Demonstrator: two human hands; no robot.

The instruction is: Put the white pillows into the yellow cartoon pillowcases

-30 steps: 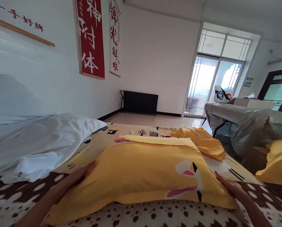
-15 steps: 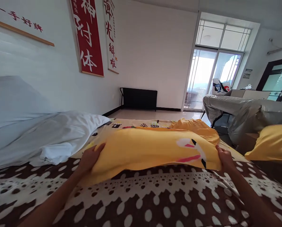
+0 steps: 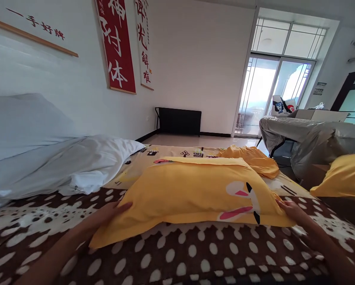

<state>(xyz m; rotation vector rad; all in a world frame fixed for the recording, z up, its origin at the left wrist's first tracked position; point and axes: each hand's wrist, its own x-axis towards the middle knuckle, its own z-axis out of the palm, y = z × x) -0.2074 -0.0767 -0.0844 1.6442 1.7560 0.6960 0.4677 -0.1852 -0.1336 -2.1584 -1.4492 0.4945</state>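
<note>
A plump yellow pillow [image 3: 180, 190] with a white, pink and black print near its right end lies across the brown spotted blanket [image 3: 192, 253]. My left hand [image 3: 118, 209] grips its left end, thumb on top and the other fingers mostly hidden beneath the cloth. At the opposite end, my right hand [image 3: 289, 209] is closed on the pillow's edge. Along the far side of the pillow runs a folded strip of its case. Behind it, a crumpled orange-yellow cloth [image 3: 251, 158] rests on the patterned cream sheet [image 3: 165, 152].
White bedding [image 3: 97, 162] is heaped on the left by the wall. Another yellow pillow [image 3: 344, 174] sits at the right, near a plastic-covered table [image 3: 314, 130] with boxes on it. A black folded panel [image 3: 180, 121] leans at the far wall, left of a glass door [image 3: 257, 95].
Both hands have lowered the pillow and brought it nearer to me. It now looks fuller, and the folded strip along its far edge shows. The camera view has shifted slightly.
</note>
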